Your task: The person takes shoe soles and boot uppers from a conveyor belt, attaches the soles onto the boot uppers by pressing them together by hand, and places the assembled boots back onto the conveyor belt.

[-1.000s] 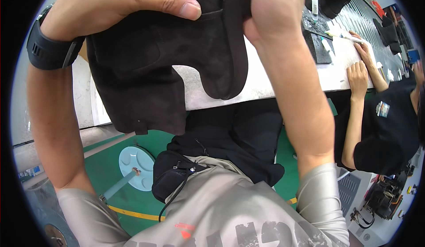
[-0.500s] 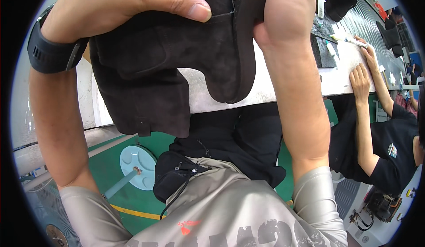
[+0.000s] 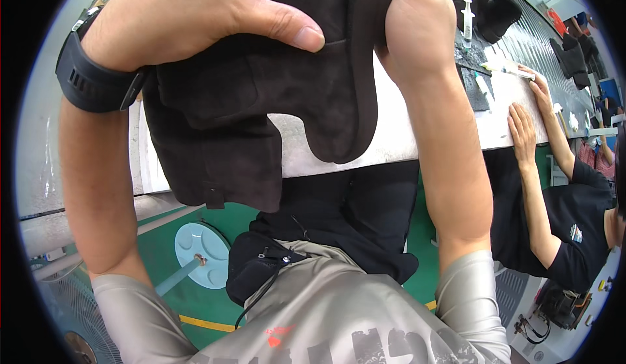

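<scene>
A dark brown suede boot (image 3: 300,90) is held up in front of me, its rounded toe pointing down above the near edge of the table. Behind and below it hangs a wide suede shaft (image 3: 228,162) with a small tab at its lower edge; I cannot tell if this belongs to a second boot. My left hand (image 3: 215,18) grips the boot from the left, thumb pressed flat on the suede and its other fingers out of sight. Against the boot's right side rests the heel of my right hand (image 3: 417,31); its fingers are hidden.
On the white table (image 3: 394,122), a syringe (image 3: 467,21) and a smaller tube (image 3: 482,85) lie on dark pads to the right. Past them sits a black boot (image 3: 499,18). A co-worker's hands (image 3: 521,129) are at the table, one with a syringe. A fan (image 3: 75,312) stands lower left.
The boot and both my hands have shifted slightly downward in the picture, my left hand also a little to the right. The grip of my left hand looks the same.
</scene>
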The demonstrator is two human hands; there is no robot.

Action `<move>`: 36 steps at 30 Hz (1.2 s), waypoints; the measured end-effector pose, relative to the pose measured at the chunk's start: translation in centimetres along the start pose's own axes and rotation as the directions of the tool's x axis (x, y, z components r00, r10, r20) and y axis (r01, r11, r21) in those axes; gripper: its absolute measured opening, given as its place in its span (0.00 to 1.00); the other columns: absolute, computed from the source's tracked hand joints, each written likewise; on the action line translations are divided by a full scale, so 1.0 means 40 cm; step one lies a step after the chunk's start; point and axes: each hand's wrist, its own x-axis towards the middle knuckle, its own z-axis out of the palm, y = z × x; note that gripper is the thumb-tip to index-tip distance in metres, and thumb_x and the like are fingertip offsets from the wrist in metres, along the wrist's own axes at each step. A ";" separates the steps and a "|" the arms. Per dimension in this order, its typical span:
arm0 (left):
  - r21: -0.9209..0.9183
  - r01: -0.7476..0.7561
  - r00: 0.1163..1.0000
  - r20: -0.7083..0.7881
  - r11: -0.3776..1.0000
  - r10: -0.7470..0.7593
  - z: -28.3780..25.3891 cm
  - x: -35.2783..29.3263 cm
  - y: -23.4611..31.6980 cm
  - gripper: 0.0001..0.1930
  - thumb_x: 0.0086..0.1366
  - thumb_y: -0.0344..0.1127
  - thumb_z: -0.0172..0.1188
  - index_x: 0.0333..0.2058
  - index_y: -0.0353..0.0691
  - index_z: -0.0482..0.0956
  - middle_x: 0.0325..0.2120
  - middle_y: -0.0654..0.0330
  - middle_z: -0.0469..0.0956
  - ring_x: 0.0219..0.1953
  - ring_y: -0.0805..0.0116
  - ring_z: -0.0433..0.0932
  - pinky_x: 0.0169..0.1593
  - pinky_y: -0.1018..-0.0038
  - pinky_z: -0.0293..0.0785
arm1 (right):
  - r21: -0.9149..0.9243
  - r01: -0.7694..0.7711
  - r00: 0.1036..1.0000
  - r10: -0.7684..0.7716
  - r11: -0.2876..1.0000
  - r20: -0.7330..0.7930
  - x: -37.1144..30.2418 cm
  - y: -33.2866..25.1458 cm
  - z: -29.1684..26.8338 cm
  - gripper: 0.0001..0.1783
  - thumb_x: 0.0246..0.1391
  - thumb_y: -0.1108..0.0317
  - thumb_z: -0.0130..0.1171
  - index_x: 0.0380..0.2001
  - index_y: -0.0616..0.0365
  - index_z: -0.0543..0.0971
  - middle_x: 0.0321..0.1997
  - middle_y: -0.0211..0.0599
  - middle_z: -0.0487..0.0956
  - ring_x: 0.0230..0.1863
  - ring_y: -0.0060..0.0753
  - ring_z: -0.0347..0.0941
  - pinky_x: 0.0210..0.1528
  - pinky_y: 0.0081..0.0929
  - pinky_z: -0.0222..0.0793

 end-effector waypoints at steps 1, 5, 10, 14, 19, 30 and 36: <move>-0.034 0.011 1.000 0.003 0.999 -0.011 -0.035 -0.025 -0.013 0.39 0.51 0.62 0.86 0.38 0.23 0.84 0.33 0.39 0.85 0.38 0.45 0.86 0.45 0.60 0.83 | 0.037 -0.002 1.000 0.001 0.999 0.017 -0.026 -0.014 0.018 0.25 0.81 0.55 0.47 0.54 0.69 0.83 0.49 0.40 0.87 0.49 0.26 0.81 0.57 0.25 0.73; 0.005 0.086 0.991 0.101 0.996 -0.086 -0.022 -0.008 -0.039 0.42 0.52 0.64 0.84 0.38 0.22 0.84 0.32 0.37 0.85 0.38 0.44 0.86 0.45 0.59 0.82 | 0.076 -0.377 0.907 0.352 0.923 0.229 -0.200 0.053 -0.058 0.41 0.83 0.41 0.38 0.76 0.69 0.67 0.72 0.50 0.77 0.74 0.41 0.74 0.75 0.38 0.69; 0.091 0.137 0.989 0.043 0.986 -0.141 -0.011 0.002 -0.039 0.44 0.52 0.66 0.84 0.37 0.19 0.83 0.32 0.35 0.83 0.38 0.41 0.85 0.44 0.58 0.81 | -0.461 0.049 0.963 0.081 0.886 0.257 -0.270 0.008 -0.059 0.28 0.85 0.55 0.43 0.66 0.70 0.77 0.54 0.43 0.88 0.55 0.34 0.84 0.62 0.29 0.77; 0.104 0.112 0.993 -0.046 0.988 -0.107 0.018 -0.006 -0.008 0.44 0.51 0.67 0.84 0.37 0.20 0.82 0.34 0.33 0.84 0.40 0.39 0.86 0.46 0.57 0.82 | -0.412 -0.177 0.874 0.335 0.894 0.352 -0.221 -0.011 -0.106 0.29 0.79 0.52 0.55 0.68 0.65 0.78 0.56 0.57 0.87 0.58 0.51 0.84 0.63 0.45 0.75; 0.070 0.061 0.997 -0.048 0.996 -0.058 0.011 -0.018 -0.030 0.34 0.61 0.58 0.78 0.43 0.25 0.83 0.34 0.38 0.85 0.39 0.40 0.86 0.46 0.55 0.82 | 0.315 -0.345 0.926 0.266 0.884 0.267 -0.035 -0.032 -0.091 0.30 0.77 0.45 0.54 0.61 0.62 0.83 0.55 0.38 0.87 0.57 0.26 0.79 0.58 0.31 0.72; -0.285 0.092 0.994 -0.022 0.954 -0.103 0.029 -0.062 -0.136 0.42 0.46 0.48 0.89 0.54 0.28 0.81 0.38 0.44 0.87 0.42 0.53 0.88 0.52 0.63 0.81 | 0.602 -0.125 0.964 0.241 0.789 -0.115 -0.054 -0.036 0.073 0.25 0.78 0.53 0.48 0.57 0.65 0.79 0.41 0.41 0.85 0.41 0.32 0.82 0.48 0.29 0.77; -0.195 0.002 0.997 -0.081 0.981 -0.018 0.023 -0.068 -0.128 0.43 0.44 0.53 0.89 0.52 0.29 0.82 0.36 0.44 0.87 0.42 0.44 0.87 0.50 0.61 0.81 | 0.311 -0.227 0.974 0.210 0.923 0.087 -0.017 -0.080 0.059 0.22 0.79 0.60 0.49 0.56 0.67 0.82 0.47 0.34 0.84 0.47 0.22 0.78 0.56 0.23 0.71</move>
